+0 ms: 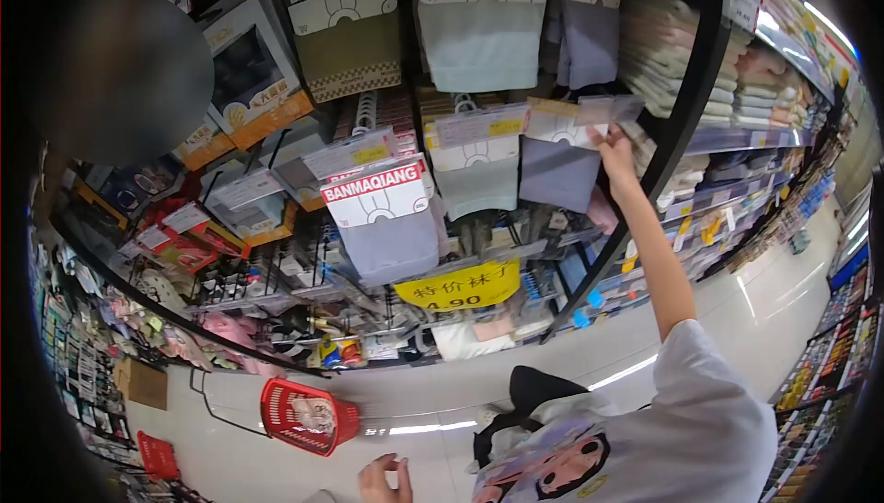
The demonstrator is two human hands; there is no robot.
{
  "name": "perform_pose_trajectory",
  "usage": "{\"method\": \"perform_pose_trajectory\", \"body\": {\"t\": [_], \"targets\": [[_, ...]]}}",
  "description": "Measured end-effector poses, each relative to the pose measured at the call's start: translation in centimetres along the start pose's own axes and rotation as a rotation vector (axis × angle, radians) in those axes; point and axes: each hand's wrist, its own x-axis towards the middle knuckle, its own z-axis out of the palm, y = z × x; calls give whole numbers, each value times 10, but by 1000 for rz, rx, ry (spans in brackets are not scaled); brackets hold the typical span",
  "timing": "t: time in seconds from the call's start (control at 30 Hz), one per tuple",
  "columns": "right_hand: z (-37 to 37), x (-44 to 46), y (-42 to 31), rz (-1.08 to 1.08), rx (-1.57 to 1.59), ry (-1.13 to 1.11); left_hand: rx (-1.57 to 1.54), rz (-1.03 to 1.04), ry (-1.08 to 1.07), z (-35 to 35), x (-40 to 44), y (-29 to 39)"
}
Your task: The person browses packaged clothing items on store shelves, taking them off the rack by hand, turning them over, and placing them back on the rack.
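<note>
My right hand (615, 155) reaches up to the shop rack, its thumb and fingers closed on the right edge of a hanging grey-purple package (557, 172) with a white card top. A clear price-tag holder (610, 110) is just above the fingers. To the left hang a pale green package (477, 185) and a light grey one (387, 236) with a red BANMAQIANG label. My left hand (385, 481) is low at the bottom edge, partly cut off, its fingers loosely curled and apart from the thumb, with nothing seen in it.
A red basket (304, 416) with a light item inside stands on the floor. A black rack post (686, 89) rises right of my right hand. Below the packages hangs a yellow price sign (460, 284). Folded towels (658, 52) fill shelves at the right; a cardboard box (141, 383) is lower left.
</note>
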Motion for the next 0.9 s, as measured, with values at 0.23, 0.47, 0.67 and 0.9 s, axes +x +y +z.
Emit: {"method": "perform_pose_trajectory", "body": {"t": [0.23,0.47,0.67,0.9], "targets": [[-10,48,42,-52,-305,51,-28,-32,61,-9,-6,8],[13,124,77,-162,-369,43,110,-144,128,-33,-50,14],[60,163,108,-143,-563,51,205,-652,204,-52,-124,23],[42,156,120,-7,-710,-64,231,-799,286,-39,-178,38]]}}
